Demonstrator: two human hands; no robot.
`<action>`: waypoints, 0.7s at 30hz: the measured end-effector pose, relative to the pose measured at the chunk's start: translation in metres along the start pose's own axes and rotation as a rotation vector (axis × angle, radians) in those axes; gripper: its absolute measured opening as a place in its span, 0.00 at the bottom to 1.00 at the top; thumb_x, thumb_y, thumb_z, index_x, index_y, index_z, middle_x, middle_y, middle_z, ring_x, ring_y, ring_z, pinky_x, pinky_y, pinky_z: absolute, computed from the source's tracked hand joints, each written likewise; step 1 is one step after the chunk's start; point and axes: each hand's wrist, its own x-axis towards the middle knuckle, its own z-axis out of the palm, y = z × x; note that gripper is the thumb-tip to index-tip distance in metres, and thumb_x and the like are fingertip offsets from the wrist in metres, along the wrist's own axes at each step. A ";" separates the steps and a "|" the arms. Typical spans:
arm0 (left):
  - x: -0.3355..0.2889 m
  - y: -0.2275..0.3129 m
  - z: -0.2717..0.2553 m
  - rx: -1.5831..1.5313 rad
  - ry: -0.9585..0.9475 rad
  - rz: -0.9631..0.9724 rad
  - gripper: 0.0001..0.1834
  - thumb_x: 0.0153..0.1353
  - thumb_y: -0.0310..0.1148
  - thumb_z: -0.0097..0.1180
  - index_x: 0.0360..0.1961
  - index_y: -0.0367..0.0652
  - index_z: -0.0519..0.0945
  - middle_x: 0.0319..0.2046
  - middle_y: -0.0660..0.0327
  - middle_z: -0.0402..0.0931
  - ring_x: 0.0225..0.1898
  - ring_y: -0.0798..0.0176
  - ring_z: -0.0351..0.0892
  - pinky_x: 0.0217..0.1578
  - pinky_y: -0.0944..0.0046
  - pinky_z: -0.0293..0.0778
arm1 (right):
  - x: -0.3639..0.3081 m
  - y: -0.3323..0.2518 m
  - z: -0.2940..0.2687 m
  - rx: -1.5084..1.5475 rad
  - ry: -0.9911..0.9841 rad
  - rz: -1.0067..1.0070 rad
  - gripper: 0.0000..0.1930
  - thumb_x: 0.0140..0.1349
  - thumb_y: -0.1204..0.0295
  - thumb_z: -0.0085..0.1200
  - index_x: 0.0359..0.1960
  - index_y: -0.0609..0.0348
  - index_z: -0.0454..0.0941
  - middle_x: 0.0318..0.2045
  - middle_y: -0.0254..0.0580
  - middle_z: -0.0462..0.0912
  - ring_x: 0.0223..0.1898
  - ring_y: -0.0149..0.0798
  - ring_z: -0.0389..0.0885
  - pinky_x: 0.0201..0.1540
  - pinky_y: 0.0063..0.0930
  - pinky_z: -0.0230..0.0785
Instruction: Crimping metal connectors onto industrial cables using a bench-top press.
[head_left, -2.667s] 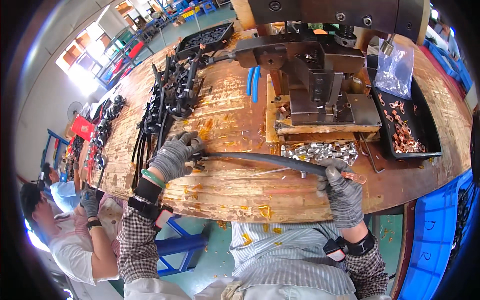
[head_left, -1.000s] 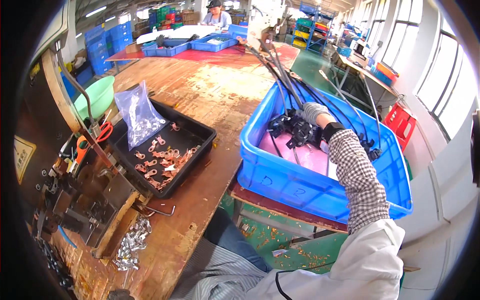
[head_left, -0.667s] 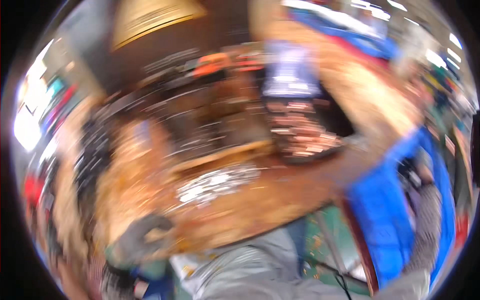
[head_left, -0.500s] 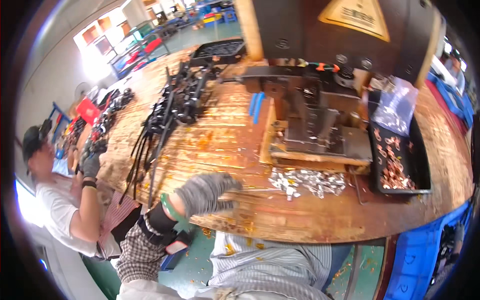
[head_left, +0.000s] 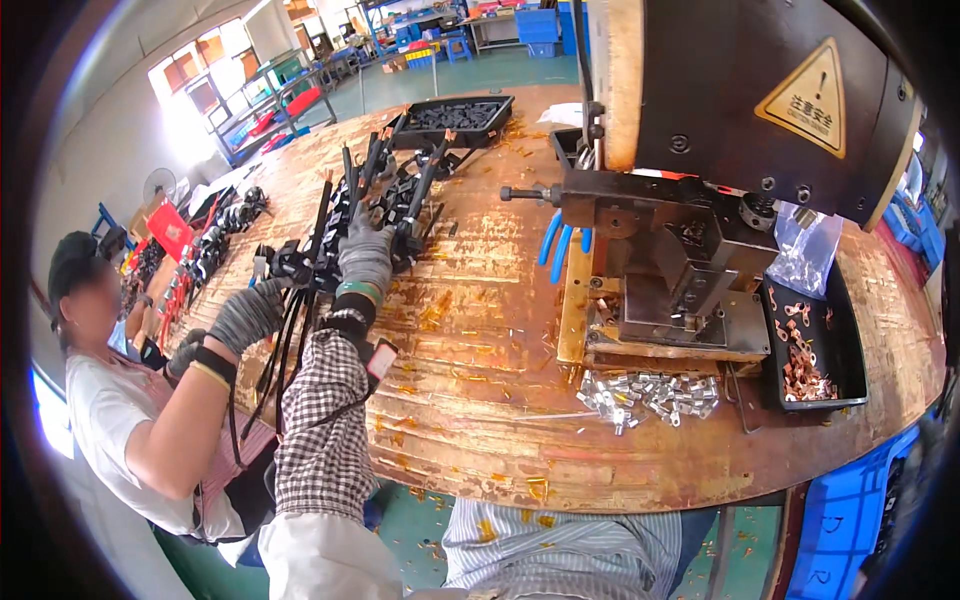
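My left hand (head_left: 366, 256), in a grey knit glove, reaches over a pile of black cables (head_left: 322, 222) with black connectors and bare copper ends. At least one of its fingers is stretched out over the pile, and the undersides of the fingers are hidden. I see nothing plainly gripped in it. A green band circles my wrist below the glove. My right hand is out of view. Close by on the left, a co-worker's grey-gloved hand (head_left: 246, 316) is at the near end of the same cables.
To the right stands a dark press (head_left: 690, 250) with a warning plate. Silver cable lugs (head_left: 650, 396) lie before it; copper lugs (head_left: 803, 365) fill part of a black tray (head_left: 838, 398). Blue tool handles (head_left: 556, 245) rest beside the press. Another black tray (head_left: 445, 136) sits behind the cables.
My left hand has moved from the table's front edge forward and left onto the cables. The co-worker's gloved hand has come nearer to them. The view has shifted left.
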 end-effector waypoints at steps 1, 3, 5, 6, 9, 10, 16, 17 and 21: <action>0.005 -0.030 0.000 0.333 0.035 0.367 0.27 0.55 0.46 0.49 0.52 0.43 0.67 0.47 0.49 0.68 0.46 0.47 0.70 0.49 0.55 0.65 | -0.013 0.036 0.012 -0.338 0.131 -0.270 0.14 0.58 0.68 0.45 0.42 0.65 0.72 0.36 0.45 0.75 0.37 0.38 0.72 0.42 0.29 0.63; -0.033 0.019 -0.039 0.376 -0.092 0.477 0.17 0.54 0.33 0.48 0.46 0.49 0.71 0.49 0.52 0.65 0.44 0.51 0.71 0.41 0.57 0.70 | -0.036 0.043 0.032 -0.830 0.133 -0.537 0.19 0.57 0.62 0.50 0.45 0.62 0.70 0.43 0.44 0.73 0.46 0.42 0.71 0.50 0.31 0.62; -0.072 -0.009 -0.078 0.587 -0.104 0.620 0.20 0.49 0.25 0.50 0.45 0.55 0.72 0.49 0.55 0.63 0.42 0.53 0.72 0.34 0.59 0.73 | -0.040 0.002 0.087 -0.718 -0.245 -0.554 0.15 0.54 0.63 0.53 0.39 0.60 0.73 0.39 0.43 0.74 0.41 0.44 0.72 0.45 0.34 0.64; -0.092 0.001 -0.074 0.583 -0.141 0.675 0.19 0.49 0.27 0.53 0.44 0.53 0.71 0.46 0.56 0.63 0.41 0.56 0.71 0.34 0.60 0.73 | -0.039 0.011 0.118 -0.547 -0.380 -0.474 0.14 0.52 0.63 0.54 0.36 0.58 0.74 0.36 0.43 0.75 0.39 0.45 0.73 0.42 0.35 0.65; -0.146 -0.001 -0.120 0.344 -0.133 1.005 0.10 0.51 0.30 0.49 0.36 0.51 0.75 0.37 0.60 0.66 0.39 0.59 0.70 0.34 0.62 0.71 | -0.046 0.022 0.169 -0.785 -0.640 -0.909 0.18 0.47 0.61 0.57 0.40 0.53 0.73 0.40 0.39 0.74 0.38 0.42 0.74 0.44 0.39 0.65; -0.164 0.004 -0.137 0.313 -0.158 1.099 0.10 0.49 0.32 0.50 0.35 0.51 0.75 0.37 0.60 0.66 0.38 0.58 0.70 0.33 0.61 0.72 | -0.051 0.016 0.197 -0.753 -0.689 -0.991 0.19 0.46 0.61 0.57 0.41 0.51 0.72 0.41 0.38 0.73 0.38 0.42 0.74 0.46 0.39 0.64; -0.224 0.018 -0.174 -0.066 -0.512 1.382 0.15 0.47 0.34 0.52 0.40 0.50 0.75 0.44 0.58 0.70 0.39 0.55 0.74 0.36 0.61 0.73 | -0.079 0.002 0.284 -0.464 -0.745 -1.308 0.17 0.53 0.66 0.44 0.43 0.60 0.70 0.35 0.44 0.74 0.41 0.40 0.73 0.58 0.46 0.53; -0.227 0.025 -0.171 -0.142 -0.584 1.411 0.14 0.47 0.34 0.55 0.38 0.48 0.77 0.42 0.56 0.71 0.38 0.54 0.76 0.35 0.62 0.74 | -0.077 0.011 0.286 -0.618 -0.832 -1.298 0.16 0.51 0.61 0.48 0.39 0.55 0.73 0.31 0.40 0.75 0.39 0.41 0.74 0.55 0.47 0.56; -0.221 0.036 -0.145 -0.217 -0.704 1.390 0.16 0.46 0.32 0.57 0.40 0.49 0.76 0.47 0.54 0.69 0.40 0.51 0.74 0.37 0.59 0.74 | -0.068 0.052 0.268 -0.514 -0.872 -1.128 0.13 0.53 0.65 0.47 0.36 0.57 0.74 0.21 0.39 0.73 0.29 0.41 0.73 0.47 0.42 0.64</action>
